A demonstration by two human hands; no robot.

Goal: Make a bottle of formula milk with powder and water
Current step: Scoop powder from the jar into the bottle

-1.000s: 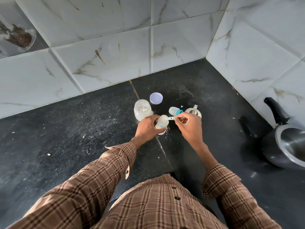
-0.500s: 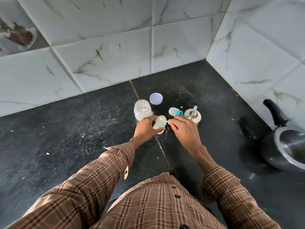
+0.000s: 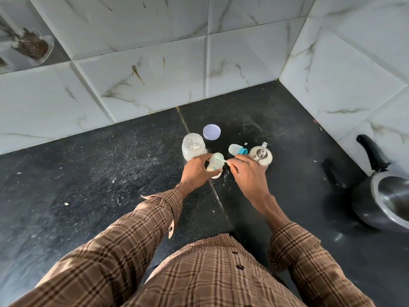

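On the dark counter my left hand (image 3: 195, 170) grips a small clear baby bottle (image 3: 215, 163) standing upright. My right hand (image 3: 247, 176) pinches a pale green scoop (image 3: 221, 160) whose bowl sits over the bottle's open mouth. An open clear jar of powder (image 3: 193, 146) stands just left of the bottle. The jar's pale lid (image 3: 211, 132) lies behind it. The bottle's cap with a blue ring (image 3: 237, 150) lies on its side to the right, next to a small steel kettle (image 3: 261, 156).
A black-handled steel pressure cooker (image 3: 385, 196) sits at the right edge of the counter (image 3: 88, 173). White marble tile walls close the back and right sides. Spilled powder specks lie around the bottle.
My right hand has moved the scoop leftward from beside the bottle to over its mouth. My left hand keeps its hold on the bottle.
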